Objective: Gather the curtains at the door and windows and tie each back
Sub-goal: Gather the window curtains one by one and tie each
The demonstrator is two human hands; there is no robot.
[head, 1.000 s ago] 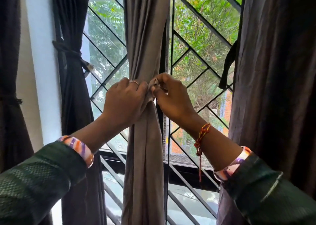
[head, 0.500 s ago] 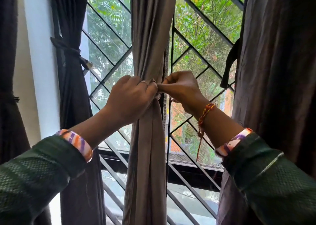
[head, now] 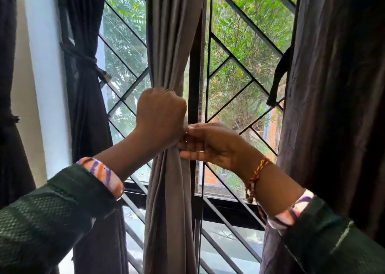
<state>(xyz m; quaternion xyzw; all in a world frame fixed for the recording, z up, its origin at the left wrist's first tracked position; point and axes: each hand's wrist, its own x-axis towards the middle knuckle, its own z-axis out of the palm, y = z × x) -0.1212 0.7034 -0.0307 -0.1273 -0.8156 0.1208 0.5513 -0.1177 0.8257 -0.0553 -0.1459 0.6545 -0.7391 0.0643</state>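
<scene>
dropped lower since a second ago: left hand [head: 161,117] fisted round the curtain [head: 170,44], right hand [head: 208,144] pinching beside it. soft, light; best gripped at the gather.

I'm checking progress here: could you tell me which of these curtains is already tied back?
The dark curtain left of the window, cinched by a knotted tie. The grey middle curtain is only bunched in the left hand and right hand; the right curtain hangs loose.

Free room and obstructions around the gathered curtain

The grey curtain [head: 168,200] is flanked by open gaps on both sides, backed closely by the diagonal window grille [head: 239,69]. Passage further out is blocked by the tied dark curtain [head: 87,107] at left and the loose dark curtain [head: 333,86] at right.
</scene>
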